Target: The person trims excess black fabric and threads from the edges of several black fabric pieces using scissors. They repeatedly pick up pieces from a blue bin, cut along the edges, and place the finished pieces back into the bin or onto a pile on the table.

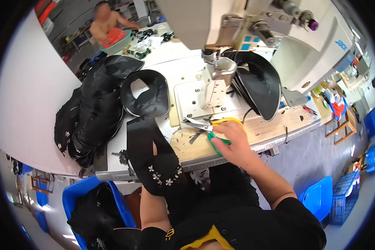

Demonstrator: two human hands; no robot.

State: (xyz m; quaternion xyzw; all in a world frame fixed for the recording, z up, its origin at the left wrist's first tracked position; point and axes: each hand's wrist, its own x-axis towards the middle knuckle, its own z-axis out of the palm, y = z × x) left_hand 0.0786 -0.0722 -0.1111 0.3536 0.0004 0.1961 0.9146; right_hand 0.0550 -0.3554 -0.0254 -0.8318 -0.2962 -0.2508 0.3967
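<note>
My left hand (155, 148) is mostly hidden behind a black shoe upper (139, 133) with silvery flower ornaments (169, 182), which hangs over it and is held up at the table's front edge. A sliver of skin shows through the gap in the upper. My right hand (235, 143) is closed round scissors (216, 136) with one green and one yellow handle. Their blades point left, slightly parted, over the wooden table edge beside the sewing machine's metal plate. Another black upper (146, 93), curled into a ring, lies just beyond the left hand.
The sewing machine (223, 71) stands ahead, with stacked black uppers (260, 83) at its right. A large heap of black uppers (96, 108) fills the table's left. Below is a blue bin (123, 208) of black pieces. A person (106, 25) sits at the far left.
</note>
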